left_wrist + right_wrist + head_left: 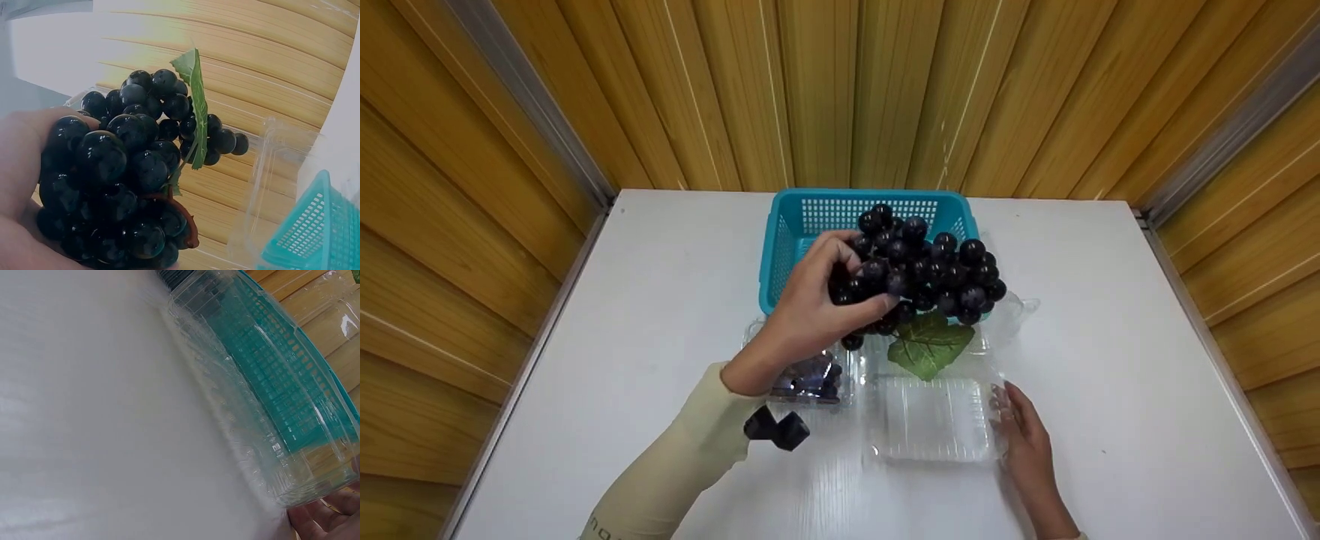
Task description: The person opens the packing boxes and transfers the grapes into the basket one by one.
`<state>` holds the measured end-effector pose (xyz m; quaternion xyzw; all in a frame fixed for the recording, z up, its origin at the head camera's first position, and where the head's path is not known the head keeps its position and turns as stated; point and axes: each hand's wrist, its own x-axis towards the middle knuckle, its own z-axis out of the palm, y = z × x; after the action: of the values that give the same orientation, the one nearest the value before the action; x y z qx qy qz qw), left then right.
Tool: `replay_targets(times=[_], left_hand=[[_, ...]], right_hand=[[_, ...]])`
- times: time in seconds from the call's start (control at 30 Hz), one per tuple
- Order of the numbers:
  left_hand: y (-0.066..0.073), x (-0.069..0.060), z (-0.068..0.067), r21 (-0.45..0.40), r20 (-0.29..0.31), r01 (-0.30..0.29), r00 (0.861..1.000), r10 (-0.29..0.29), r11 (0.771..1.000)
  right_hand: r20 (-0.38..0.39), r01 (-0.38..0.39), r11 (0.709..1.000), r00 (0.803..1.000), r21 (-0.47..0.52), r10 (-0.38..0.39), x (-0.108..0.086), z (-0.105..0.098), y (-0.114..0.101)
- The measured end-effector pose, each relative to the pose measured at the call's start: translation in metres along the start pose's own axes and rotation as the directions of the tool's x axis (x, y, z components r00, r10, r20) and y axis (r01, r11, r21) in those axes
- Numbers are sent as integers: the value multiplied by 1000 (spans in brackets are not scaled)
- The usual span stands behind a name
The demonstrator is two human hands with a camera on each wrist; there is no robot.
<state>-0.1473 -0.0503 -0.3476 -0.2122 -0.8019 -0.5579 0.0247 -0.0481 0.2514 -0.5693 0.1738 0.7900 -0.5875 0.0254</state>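
Note:
In the head view my left hand (817,300) grips a big bunch of dark grapes (952,274), holding it up over the front of the teal basket. A green leaf (931,346) hangs from the bunch. The left wrist view shows the grapes (101,160) close up, with a brown stem (188,222) among them. Lower right, my right hand (1027,446) holds the right edge of an open clear plastic clamshell box (934,420). Its fingers show at the box corner in the right wrist view, partly hidden by the frame edge.
Behind the box stands the teal basket (769,255), its inside partly hidden by the grapes. Left of the open box, another clear box (810,382) contains dark grapes, partly under my left wrist. Wood-patterned panels (817,90) border the white table (675,262).

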Motion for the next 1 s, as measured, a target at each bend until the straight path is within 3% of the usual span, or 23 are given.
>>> replay_targets(times=[0.2, 0.43, 0.67, 1.0], left_hand=[[-2, 3, -2, -42, -60, -11, 998, 9, 999], [-5, 4, -2, -95, -114, 31, 993, -42, 995], [-8, 6, -4, -140, -135, 56, 988, -75, 989], [-12, 7, -8, -138, -168, 85, 980, -108, 987]], right_hand=[[7, -9, 1000, 1000, -20, 9, 0, 0, 0], [32, -14, 999, 999, -45, 15, -1, 0, -1], [25, -8, 999, 1000, -50, 9, -2, -1, -1], [37, -22, 999, 999, -30, 23, -3, -1, -2]])
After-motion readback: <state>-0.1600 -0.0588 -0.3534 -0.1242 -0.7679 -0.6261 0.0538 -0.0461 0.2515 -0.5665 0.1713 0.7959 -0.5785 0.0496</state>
